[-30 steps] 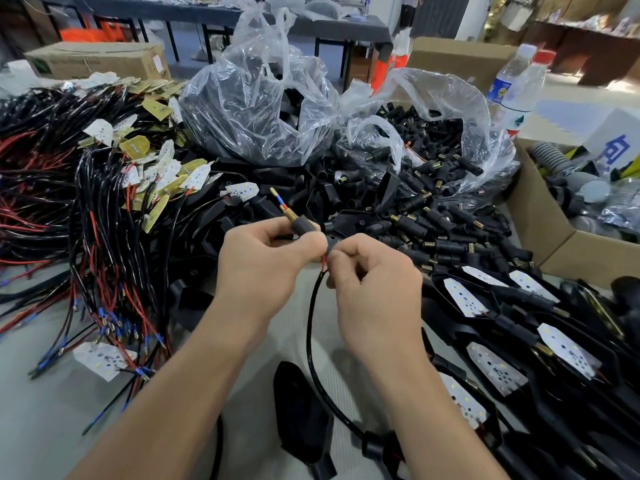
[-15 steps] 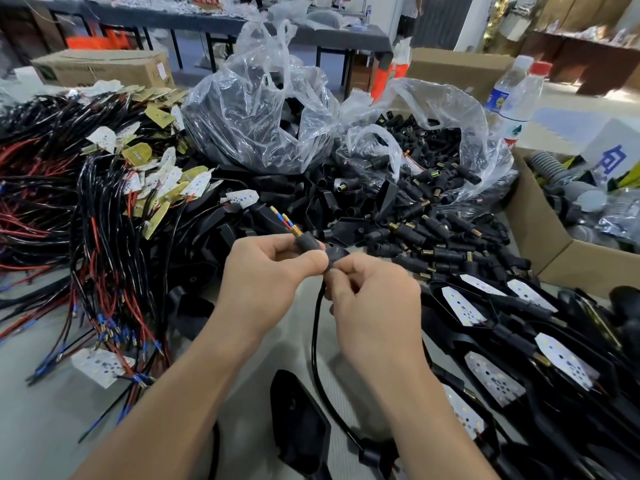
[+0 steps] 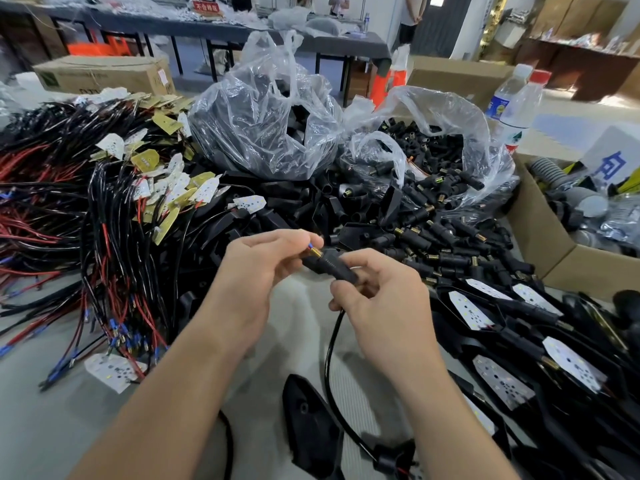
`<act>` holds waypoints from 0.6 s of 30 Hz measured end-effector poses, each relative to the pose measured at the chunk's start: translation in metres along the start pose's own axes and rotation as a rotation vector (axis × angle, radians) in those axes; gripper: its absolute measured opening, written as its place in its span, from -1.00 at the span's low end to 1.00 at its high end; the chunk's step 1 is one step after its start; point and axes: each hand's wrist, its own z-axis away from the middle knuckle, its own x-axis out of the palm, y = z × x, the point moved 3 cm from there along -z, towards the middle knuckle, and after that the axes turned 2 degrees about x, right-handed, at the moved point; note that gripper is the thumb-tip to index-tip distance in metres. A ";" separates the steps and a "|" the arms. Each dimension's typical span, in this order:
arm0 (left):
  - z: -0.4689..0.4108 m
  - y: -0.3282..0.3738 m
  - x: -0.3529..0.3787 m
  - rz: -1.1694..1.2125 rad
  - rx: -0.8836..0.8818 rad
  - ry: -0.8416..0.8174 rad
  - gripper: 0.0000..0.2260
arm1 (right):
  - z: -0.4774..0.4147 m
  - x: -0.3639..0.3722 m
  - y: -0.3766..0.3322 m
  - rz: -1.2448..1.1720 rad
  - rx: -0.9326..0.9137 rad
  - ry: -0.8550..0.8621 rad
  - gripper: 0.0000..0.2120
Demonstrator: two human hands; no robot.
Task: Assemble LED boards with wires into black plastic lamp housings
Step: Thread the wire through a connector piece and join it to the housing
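Two hands meet over the one bare strip of grey tabletop (image 3: 41, 427). The left hand (image 3: 256, 271) pinches the brass-tipped end of a short black plastic stem (image 3: 329, 266), and the right hand (image 3: 384, 306) curls its fingers round the other end. A black cable (image 3: 330, 358) drops from there, passing just beside a black teardrop lamp housing (image 3: 304, 420) by the near edge. The left side is buried under a heap of red and black wires (image 3: 52, 202), and two clear plastic bags (image 3: 263, 126) of black parts block the back. Rows of housings with white LED boards (image 3: 485, 306) and an open cardboard box (image 3: 540, 244) crowd the right. Long grey tables (image 3: 207, 29) cross the room behind.
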 end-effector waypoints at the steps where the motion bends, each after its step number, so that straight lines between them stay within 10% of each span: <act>1: -0.001 0.001 -0.002 0.020 -0.006 -0.010 -0.82 | 0.000 0.001 0.000 0.008 -0.002 -0.009 -0.79; 11: 0.001 0.019 -0.013 0.145 0.163 0.246 -0.78 | 0.007 0.020 -0.014 -0.041 0.048 -0.300 -0.78; 18: -0.001 0.020 -0.022 0.199 0.196 0.399 -0.75 | 0.020 0.036 -0.046 0.617 -0.170 -0.190 -0.75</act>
